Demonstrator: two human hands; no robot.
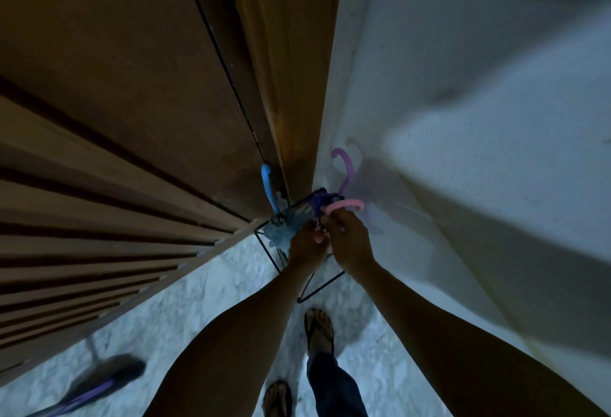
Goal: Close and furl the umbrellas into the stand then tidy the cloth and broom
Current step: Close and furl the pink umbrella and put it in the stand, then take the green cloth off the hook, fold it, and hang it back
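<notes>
A dim corner. A brown wooden door (132,69) with horizontal slats fills the left of the frame, its frame (297,69) running up the centre. A pale wall (479,119) covers the right. Mottled grey floor (198,301) spans the bottom.

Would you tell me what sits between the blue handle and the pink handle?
In the head view, the purple umbrella's furled fabric lies between the blue handle and pink handle.

blocked: wooden door (132,119) left, wall (463,119) right | free: floor (198,301) below stand (317,287)
</notes>
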